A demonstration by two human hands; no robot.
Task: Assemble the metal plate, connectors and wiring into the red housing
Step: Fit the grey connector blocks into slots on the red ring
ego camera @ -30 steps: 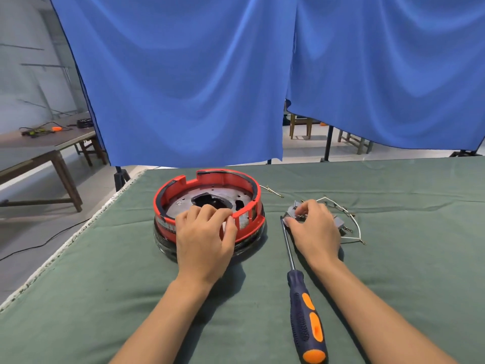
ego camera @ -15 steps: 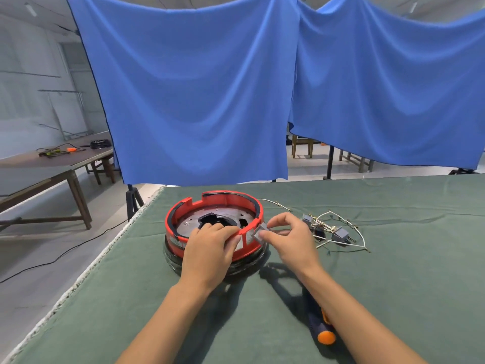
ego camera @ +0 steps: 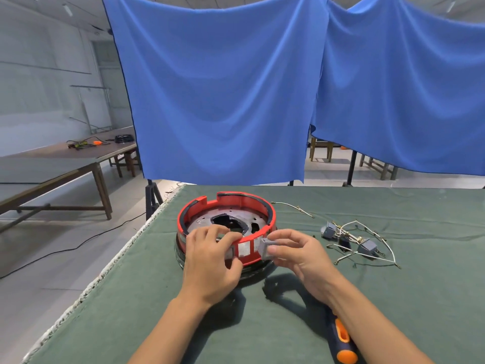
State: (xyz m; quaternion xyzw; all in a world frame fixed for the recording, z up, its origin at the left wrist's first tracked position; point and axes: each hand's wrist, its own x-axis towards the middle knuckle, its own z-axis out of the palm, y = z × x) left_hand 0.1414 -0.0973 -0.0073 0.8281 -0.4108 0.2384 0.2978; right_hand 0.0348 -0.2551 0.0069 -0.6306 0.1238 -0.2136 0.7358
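Bright, even overhead light; soft shadows under hands on green cloth; wide-angle bending at edges.

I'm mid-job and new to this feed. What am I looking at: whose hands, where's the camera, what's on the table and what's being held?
There is no machine here: a person works with two bare hands, filmed by one camera on their head, looking forward and down. A green cloth covers the table. On it stands the round red housing with the metal plate inside. The left hand grips the housing's near wall. The right hand pinches a small grey connector against that wall. To the right lie more connectors with their wires, and one loose wire. A screwdriver lies under the right forearm.
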